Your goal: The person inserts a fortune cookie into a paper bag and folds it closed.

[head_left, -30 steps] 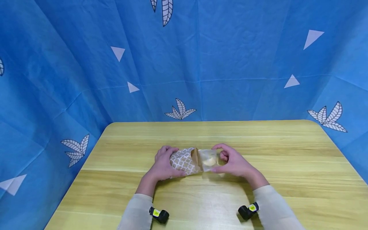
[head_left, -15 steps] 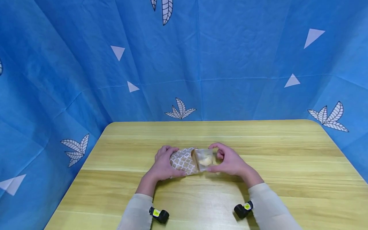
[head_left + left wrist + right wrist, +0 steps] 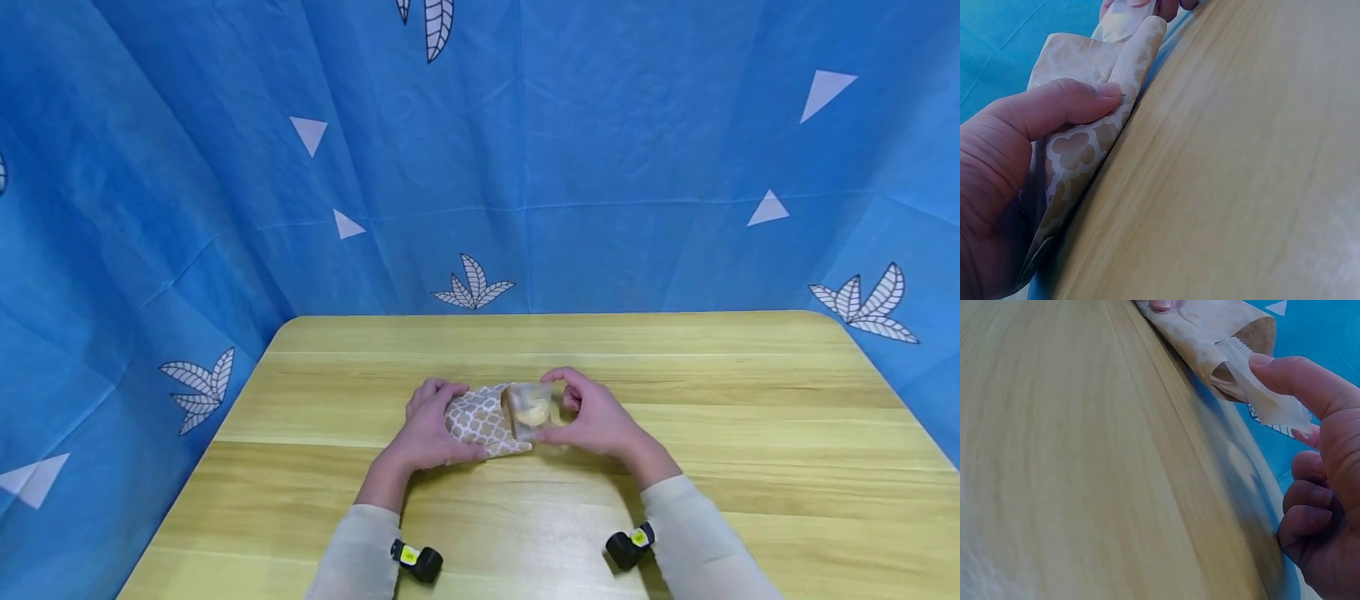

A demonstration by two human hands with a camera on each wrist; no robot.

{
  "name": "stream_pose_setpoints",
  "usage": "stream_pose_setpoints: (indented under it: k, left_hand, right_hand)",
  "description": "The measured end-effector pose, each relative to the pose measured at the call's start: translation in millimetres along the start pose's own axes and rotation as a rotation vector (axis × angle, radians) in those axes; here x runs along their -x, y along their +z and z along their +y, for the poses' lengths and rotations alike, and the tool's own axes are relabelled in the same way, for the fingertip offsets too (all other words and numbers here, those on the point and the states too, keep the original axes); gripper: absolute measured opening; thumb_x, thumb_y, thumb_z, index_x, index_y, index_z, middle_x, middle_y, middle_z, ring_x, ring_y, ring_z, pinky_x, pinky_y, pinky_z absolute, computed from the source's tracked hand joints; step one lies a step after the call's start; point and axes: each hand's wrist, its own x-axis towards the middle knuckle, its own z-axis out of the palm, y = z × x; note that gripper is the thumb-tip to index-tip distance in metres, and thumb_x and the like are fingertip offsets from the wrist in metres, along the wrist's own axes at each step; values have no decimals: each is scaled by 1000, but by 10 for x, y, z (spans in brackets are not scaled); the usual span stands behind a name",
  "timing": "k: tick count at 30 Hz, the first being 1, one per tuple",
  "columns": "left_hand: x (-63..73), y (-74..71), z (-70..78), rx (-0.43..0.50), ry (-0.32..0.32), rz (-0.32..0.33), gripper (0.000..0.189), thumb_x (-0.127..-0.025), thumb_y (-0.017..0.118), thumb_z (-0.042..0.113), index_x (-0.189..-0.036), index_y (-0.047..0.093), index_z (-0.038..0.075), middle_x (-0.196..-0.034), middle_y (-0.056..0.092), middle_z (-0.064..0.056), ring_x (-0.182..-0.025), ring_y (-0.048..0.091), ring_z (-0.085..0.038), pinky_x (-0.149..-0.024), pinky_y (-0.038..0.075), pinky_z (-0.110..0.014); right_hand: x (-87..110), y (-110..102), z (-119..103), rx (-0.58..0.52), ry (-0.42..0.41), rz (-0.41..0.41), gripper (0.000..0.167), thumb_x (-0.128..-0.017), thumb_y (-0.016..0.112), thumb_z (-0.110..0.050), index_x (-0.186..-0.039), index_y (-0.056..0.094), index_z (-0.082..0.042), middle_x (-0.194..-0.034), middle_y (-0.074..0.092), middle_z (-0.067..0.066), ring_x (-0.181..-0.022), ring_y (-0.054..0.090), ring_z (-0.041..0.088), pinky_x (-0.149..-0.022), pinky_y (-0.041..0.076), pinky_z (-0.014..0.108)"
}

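Observation:
A brown paper bag (image 3: 480, 418) with a white lattice pattern lies on its side, its mouth facing right. My left hand (image 3: 431, 427) grips the bag around its closed end, thumb on the near side, as the left wrist view also shows on the paper bag (image 3: 1075, 150). Between thumb and index finger, my right hand (image 3: 596, 417) pinches a small clear packet (image 3: 534, 408) with something pale yellow inside. The packet's left edge sits in the bag's mouth. In the right wrist view the packet (image 3: 1266, 394) has a zigzag edge, and the other fingers of the right hand (image 3: 1329, 462) are curled.
The wooden table (image 3: 712, 517) stretches around both hands. A blue curtain (image 3: 637, 150) with white leaves and triangles hangs behind it and to the sides. Small black cameras, the left camera (image 3: 427, 565) and the right camera (image 3: 622, 550), sit at the sleeves.
My right hand has moved left with the packet, whose left edge has gone from beside the bag's mouth into it. The left hand and bag have stayed nearly still.

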Motion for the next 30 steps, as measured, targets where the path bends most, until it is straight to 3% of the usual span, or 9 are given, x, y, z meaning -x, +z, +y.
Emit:
stream_pose_setpoints:
  k: [13,25,30]
  left_hand:
    - [-19,-9,23,-17,7,-5,101,-54,96,43,-141,51,18,-139,38,-5,-130,31,-30,-105,32,-52]
    - [-16,-4,18,-3,-1,-3,101,-54,95,43,-141,51,17,-140,37,-6,-131,29,-31,-106,30,-53]
    - [-5,0,12,-1,-3,-5,100,-55,95,42,-141,51,18,-140,37,-6,-132,28,-31,-106,31,-53]
  right_hand:
    - [-15,-10,-17,-11,-21,23,75,-65,96,-27,-128,56,-21,-73,36,5,-66,38,17,-67,39,36]
    - [-12,98,-61,98,-21,-9,85,-61,95,-46,-133,58,-20,-74,45,9,-65,40,16,-63,40,35]
    - [16,59,16,-30,-50,-16,84,-70,93,-31,-142,54,-13,-73,37,7,-65,36,17,-69,39,36]
